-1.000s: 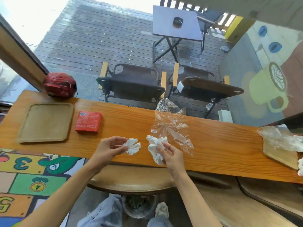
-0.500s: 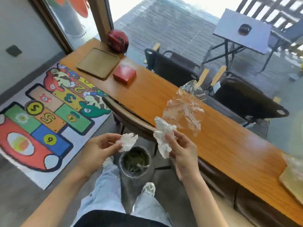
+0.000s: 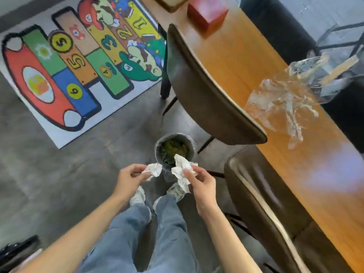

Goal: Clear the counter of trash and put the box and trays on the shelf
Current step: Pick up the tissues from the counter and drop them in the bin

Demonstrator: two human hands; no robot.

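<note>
Holding crumpled tissue: left hand [image 3: 130, 177] pinches a small wad [image 3: 152, 170], right hand [image 3: 201, 182] a larger wad [image 3: 182, 170], both above the bin [image 3: 157, 149].

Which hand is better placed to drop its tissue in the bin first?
Probably the right hand: its tissue already overlaps the bin opening, while the left hand holds its wad just outside the rim.

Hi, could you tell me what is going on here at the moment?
A person is standing over a small bin on the floor, with a crumpled paper napkin in each hand: the left hand holds the smaller wad, the right hand the larger wad. Neither has been dropped in. A clear plastic wrapper and a red box remain on the wooden counter.
</note>
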